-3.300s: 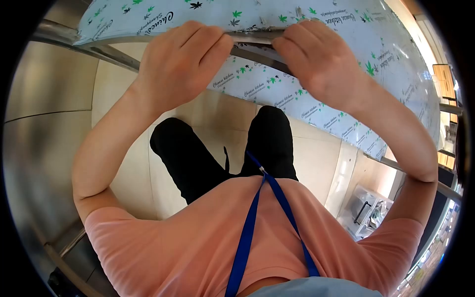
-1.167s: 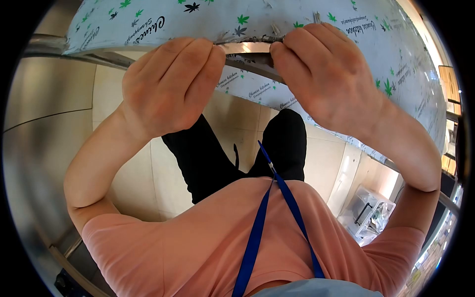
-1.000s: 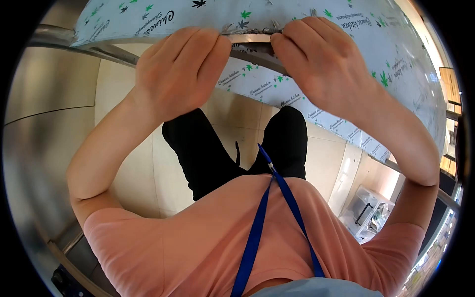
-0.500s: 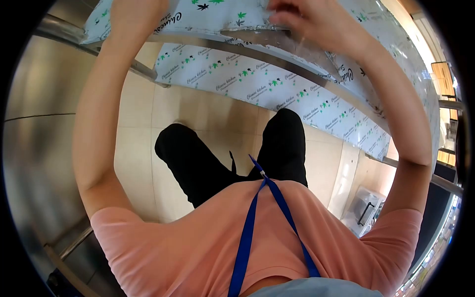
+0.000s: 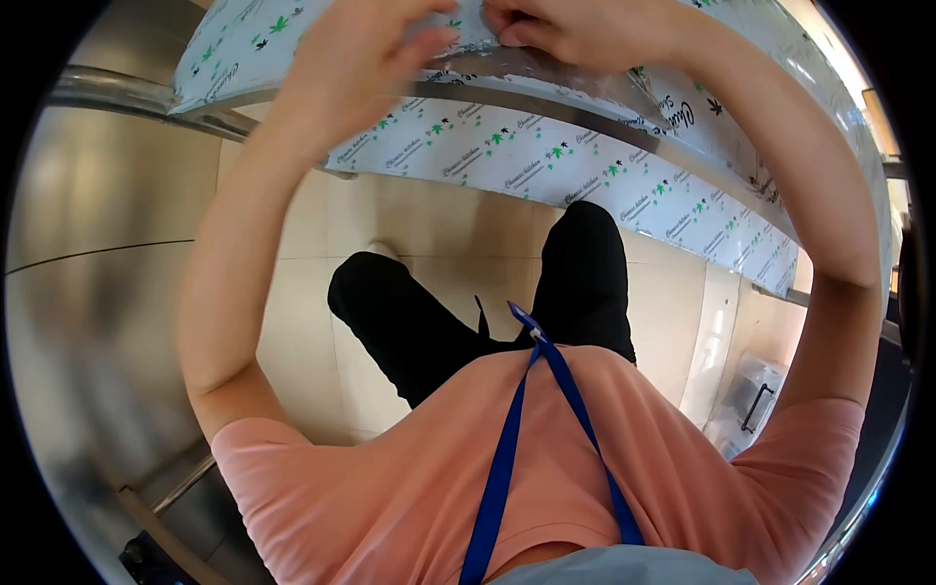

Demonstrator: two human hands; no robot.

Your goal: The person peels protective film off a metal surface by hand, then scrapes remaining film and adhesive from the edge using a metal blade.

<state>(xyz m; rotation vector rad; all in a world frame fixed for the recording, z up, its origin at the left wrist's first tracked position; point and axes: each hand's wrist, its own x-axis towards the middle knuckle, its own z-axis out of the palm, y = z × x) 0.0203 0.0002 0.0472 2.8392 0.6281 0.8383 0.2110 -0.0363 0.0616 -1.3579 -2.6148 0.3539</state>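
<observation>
Printed plastic film (image 5: 244,49) with green and black leaves and lettering covers the metal table in front of me. At the table's front edge the film is torn, and a bare metal strip (image 5: 546,66) shows. My right hand (image 5: 585,31) is closed over this torn edge, fingers curled inward; whatever lies between the fingertips is hidden. Beside it on the left, my left hand (image 5: 356,63) hovers over the edge with thumb and fingers apart, slightly blurred. It holds nothing that I can see. Some fingertips are near the top of the view.
A lower shelf (image 5: 507,156) wears the same film. Metal table rails (image 5: 107,88) run at the left. Stainless panels (image 5: 97,322) stand on my left. A clear plastic box (image 5: 751,400) with a dark handle sits on the tiled floor (image 5: 302,341) at right.
My left hand has moved right and down, off the film at the table's left part. My right hand has shifted left along the torn edge, its fingers now curled. The view has shifted slightly.
</observation>
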